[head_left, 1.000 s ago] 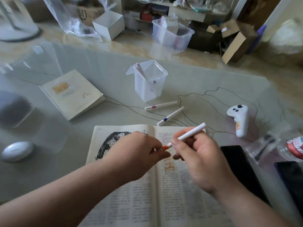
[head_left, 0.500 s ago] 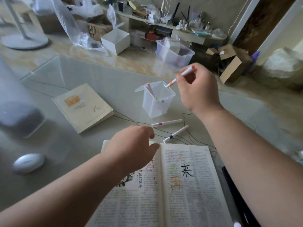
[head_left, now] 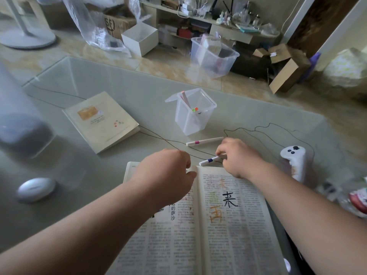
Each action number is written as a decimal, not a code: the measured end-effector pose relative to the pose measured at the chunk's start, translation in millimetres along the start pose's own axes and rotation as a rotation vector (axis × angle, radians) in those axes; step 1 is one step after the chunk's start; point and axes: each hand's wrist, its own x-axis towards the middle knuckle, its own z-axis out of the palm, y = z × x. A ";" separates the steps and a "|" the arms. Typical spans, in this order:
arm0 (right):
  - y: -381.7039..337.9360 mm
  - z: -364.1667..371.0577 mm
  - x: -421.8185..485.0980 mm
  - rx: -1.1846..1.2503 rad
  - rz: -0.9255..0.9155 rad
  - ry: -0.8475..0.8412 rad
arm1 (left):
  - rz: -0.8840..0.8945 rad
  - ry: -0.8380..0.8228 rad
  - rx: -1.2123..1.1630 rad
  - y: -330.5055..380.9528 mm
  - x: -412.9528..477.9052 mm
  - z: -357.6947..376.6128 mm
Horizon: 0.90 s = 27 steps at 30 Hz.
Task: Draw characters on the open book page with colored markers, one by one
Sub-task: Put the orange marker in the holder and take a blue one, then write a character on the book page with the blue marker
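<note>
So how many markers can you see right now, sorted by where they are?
In the clear bin: 3, a pink one standing tall plus green and orange tips
Loose on the table: 1, pink-banded
Under the right hand: 1, purple-banded, fingers closing on it
Total: 5

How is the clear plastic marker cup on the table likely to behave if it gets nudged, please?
The marker cup looks thin-walled and nearly empty, so probably light. It narrows toward its base and stands on smooth glass table, so it would likely slide or tip easily.
</note>
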 end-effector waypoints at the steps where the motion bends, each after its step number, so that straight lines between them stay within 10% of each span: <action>1: 0.9 1.6 0.7 -0.018 -0.016 0.023 | -0.002 -0.003 0.007 1.6 -0.7 0.0; 15: 13.9 -21.2 -117.5 0.128 -0.116 0.175 | 0.213 -0.123 -0.032 19.2 -15.2 -4.7; 21: -3.7 -33.6 -193.7 0.896 0.068 0.001 | 0.384 -0.495 -0.165 38.7 -36.0 12.8; 27: -9.3 -20.2 -200.2 1.476 0.096 0.031 | 0.345 -0.404 -0.379 52.3 -54.1 21.8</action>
